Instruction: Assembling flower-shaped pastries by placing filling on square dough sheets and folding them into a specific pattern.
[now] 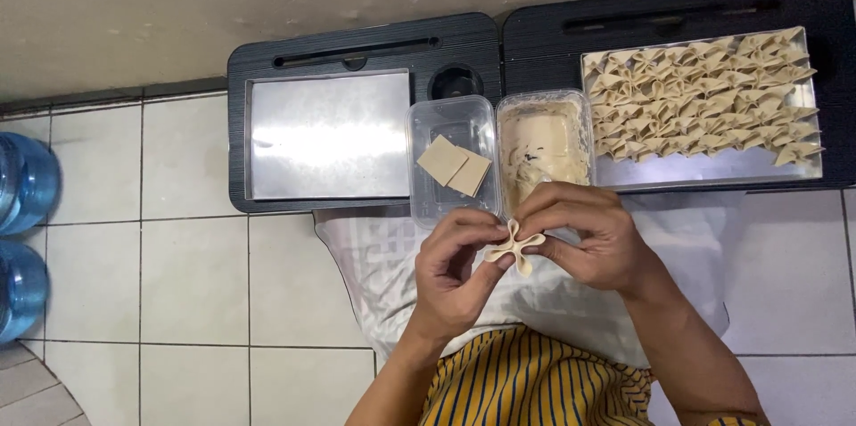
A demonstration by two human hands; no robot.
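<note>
A: What are the person's hands doing at the centre of the view?

B: Both hands are pinching one folded dumpling wrapper (515, 248). The left hand (456, 274) is gripping it from the eight o'clock side, thumb and fingers closing on the dough. The right hand (584, 234) is pressing it from the two o'clock side, fingertips bunching the corners so the dough is flaring into small lobes.

A: Where is that piece sitting?

B: It is not resting on anything; the hands are holding it above a white cloth (374, 256) that is lying over the lap, just at six o'clock from the two clear plastic tubs.

A: What are the tubs holding?

B: The left tub (437, 118) is carrying a few flat square wrappers (455, 165). The right tub (580, 109), touching it on the three o'clock side, is holding a pale creamy filling (544, 145).

A: And further out?

B: At two o'clock a metal tray (713, 172) is lying on a black tabletop (678, 7), its upper part packed with rows of finished folded dumplings (700, 96). At ten o'clock a bare metal tray (328, 136) is lying on a second black tabletop (357, 33). Far at nine o'clock two blue water bottles (22, 181) are standing on the tiled floor (178, 283). At six o'clock a yellow striped garment (535, 386) is showing.
</note>
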